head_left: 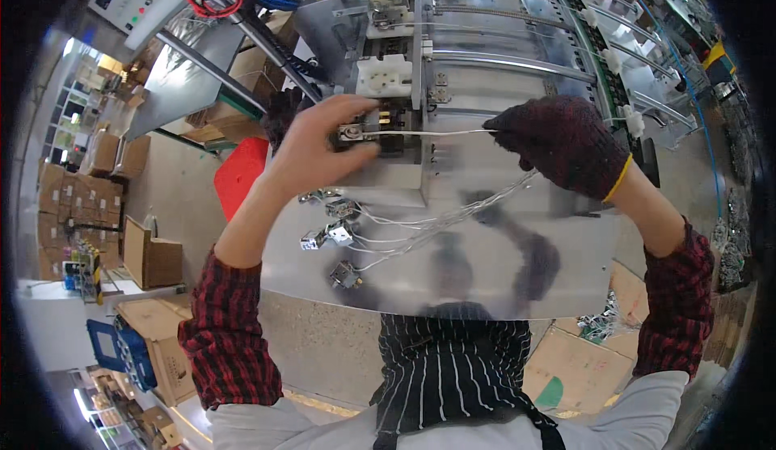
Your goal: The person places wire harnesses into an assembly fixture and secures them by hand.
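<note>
A striped apron [453, 361] hangs nearest. Just above it, loose wires with metal terminals [343, 236] lie on the shiny metal plate [485, 264]. The bare left hand [319, 147] pinches a small terminal [352, 133] at the machine's fixture. The gloved right hand [566, 143] is closed on the other end of its white wire [428, 132], pulled straight between them. Behind stretches the machine [485, 38].
</note>
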The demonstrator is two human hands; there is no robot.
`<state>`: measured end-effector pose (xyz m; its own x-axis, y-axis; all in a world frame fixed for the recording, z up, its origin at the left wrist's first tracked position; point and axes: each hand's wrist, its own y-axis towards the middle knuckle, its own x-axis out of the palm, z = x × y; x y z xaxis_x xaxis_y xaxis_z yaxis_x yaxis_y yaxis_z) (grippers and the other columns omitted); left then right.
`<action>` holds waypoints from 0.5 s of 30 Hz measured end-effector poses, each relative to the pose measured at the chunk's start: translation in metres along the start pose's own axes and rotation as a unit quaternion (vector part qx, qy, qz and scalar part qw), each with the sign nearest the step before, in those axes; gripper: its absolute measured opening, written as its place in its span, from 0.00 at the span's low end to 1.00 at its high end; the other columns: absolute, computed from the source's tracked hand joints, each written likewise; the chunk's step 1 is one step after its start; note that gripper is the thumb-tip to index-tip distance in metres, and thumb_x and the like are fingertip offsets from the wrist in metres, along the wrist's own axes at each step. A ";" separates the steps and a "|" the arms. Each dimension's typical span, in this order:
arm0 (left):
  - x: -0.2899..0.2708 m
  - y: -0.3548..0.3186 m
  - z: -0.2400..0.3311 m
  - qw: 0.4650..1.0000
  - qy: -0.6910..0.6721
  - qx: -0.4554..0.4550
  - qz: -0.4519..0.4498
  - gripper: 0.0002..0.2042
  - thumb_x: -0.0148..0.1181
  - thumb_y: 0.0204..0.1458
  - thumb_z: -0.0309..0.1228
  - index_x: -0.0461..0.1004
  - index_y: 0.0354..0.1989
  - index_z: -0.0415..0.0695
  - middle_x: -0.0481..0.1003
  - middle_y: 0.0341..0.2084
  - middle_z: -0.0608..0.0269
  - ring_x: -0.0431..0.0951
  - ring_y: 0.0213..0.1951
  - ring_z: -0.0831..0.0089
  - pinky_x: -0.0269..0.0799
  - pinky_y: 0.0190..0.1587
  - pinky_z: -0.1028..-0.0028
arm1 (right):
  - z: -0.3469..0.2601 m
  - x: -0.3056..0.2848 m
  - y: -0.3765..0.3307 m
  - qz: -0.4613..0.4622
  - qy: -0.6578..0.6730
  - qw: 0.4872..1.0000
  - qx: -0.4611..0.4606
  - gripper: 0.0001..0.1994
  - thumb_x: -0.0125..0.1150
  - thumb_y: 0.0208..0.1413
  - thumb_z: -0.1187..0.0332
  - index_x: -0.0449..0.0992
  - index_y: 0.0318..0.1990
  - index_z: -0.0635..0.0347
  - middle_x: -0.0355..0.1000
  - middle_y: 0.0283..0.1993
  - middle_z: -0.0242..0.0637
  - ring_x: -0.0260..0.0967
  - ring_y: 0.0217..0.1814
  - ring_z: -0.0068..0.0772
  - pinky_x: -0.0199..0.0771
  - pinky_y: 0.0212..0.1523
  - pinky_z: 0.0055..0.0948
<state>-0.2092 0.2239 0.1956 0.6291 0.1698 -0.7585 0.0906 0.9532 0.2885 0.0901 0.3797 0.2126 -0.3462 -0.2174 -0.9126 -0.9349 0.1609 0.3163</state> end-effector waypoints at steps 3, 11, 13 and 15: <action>-0.007 0.003 -0.009 0.994 -0.092 -0.045 -0.022 0.22 0.66 0.41 0.25 0.73 0.49 0.38 0.74 0.46 0.53 0.75 0.48 0.66 0.67 0.52 0.71 | 0.007 0.005 0.006 -0.023 0.011 0.999 0.020 0.09 0.61 0.53 0.72 0.78 0.42 0.60 0.76 0.30 0.40 0.76 0.24 0.27 0.75 0.27 0.28; -0.018 0.021 -0.036 0.996 -0.082 -0.024 -0.036 0.22 0.67 0.38 0.23 0.75 0.47 0.42 0.75 0.43 0.57 0.75 0.46 0.66 0.67 0.52 0.72 | 0.009 -0.002 0.019 -0.084 0.332 0.893 0.292 0.10 0.61 0.56 0.68 0.78 0.42 0.63 0.76 0.29 0.37 0.75 0.23 0.23 0.74 0.26 0.24; -0.021 0.038 -0.040 1.000 -0.020 -0.012 0.001 0.22 0.66 0.38 0.22 0.76 0.47 0.44 0.75 0.41 0.58 0.75 0.46 0.66 0.68 0.53 0.71 | 0.021 0.000 0.019 -0.063 0.314 0.907 0.275 0.10 0.60 0.56 0.68 0.78 0.42 0.63 0.76 0.30 0.38 0.75 0.23 0.23 0.75 0.27 0.24; -0.019 0.055 -0.043 1.000 -0.028 -0.015 0.000 0.22 0.65 0.38 0.21 0.76 0.47 0.44 0.75 0.42 0.58 0.75 0.46 0.66 0.69 0.53 0.70 | 0.043 0.004 0.021 0.034 -0.031 0.999 -0.001 0.10 0.59 0.57 0.68 0.78 0.42 0.63 0.76 0.29 0.38 0.76 0.24 0.23 0.75 0.27 0.24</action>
<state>-0.2497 0.2841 0.2008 0.6710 0.1568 -0.7246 0.0675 0.9604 0.2704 0.0724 0.4237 0.2042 -0.4043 -0.1465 -0.9028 -0.9093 0.1713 0.3794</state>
